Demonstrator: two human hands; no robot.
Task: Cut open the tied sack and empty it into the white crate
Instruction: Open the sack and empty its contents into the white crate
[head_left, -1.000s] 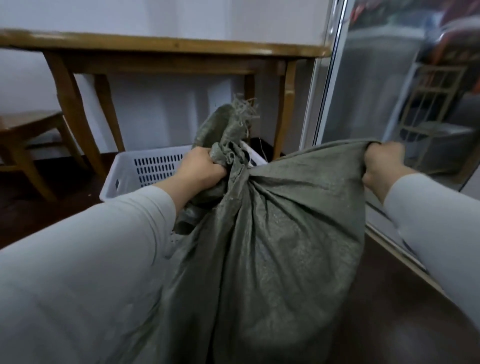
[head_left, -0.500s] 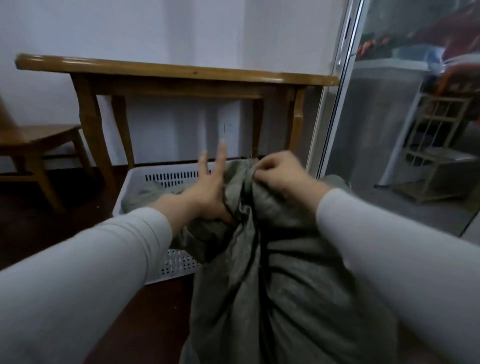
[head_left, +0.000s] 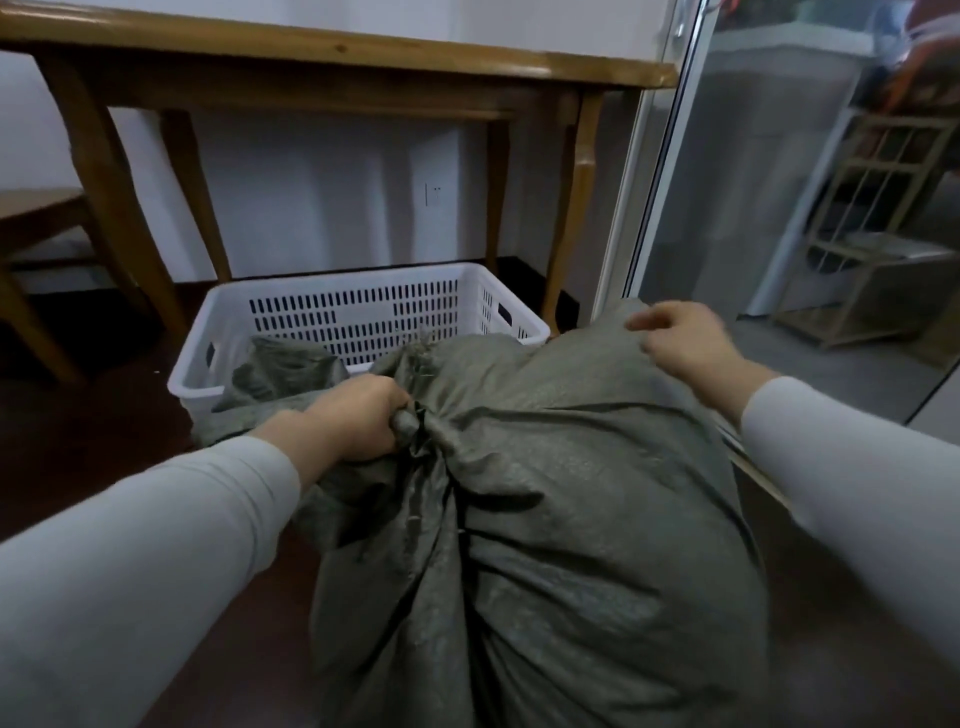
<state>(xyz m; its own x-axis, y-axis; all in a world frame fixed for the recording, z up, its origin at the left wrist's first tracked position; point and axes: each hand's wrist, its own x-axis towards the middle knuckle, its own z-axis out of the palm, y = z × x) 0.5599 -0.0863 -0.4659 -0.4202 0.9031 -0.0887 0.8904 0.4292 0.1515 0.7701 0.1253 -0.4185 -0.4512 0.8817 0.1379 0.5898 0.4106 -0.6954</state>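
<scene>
A full grey-green woven sack (head_left: 571, 519) fills the lower middle of the head view, lying against the near rim of the white crate (head_left: 363, 312). Its gathered neck is bunched where my left hand (head_left: 358, 421) is shut on it. A loose flap of the sack's mouth (head_left: 285, 369) hangs inside the crate. My right hand (head_left: 685, 348) rests on the sack's upper right corner, fingers curled and blurred; I cannot tell whether it grips the fabric.
The slotted crate stands on the dark floor under a wooden table (head_left: 332, 52), between its legs. A wooden chair (head_left: 36, 218) stands at the left. A glass sliding door frame (head_left: 654, 171) runs down the right, close to the sack.
My left hand went from spread open to gripping the sack's neck. My right hand moved from the neck to the upper right corner. The sack's mouth now lies over the crate's rim.
</scene>
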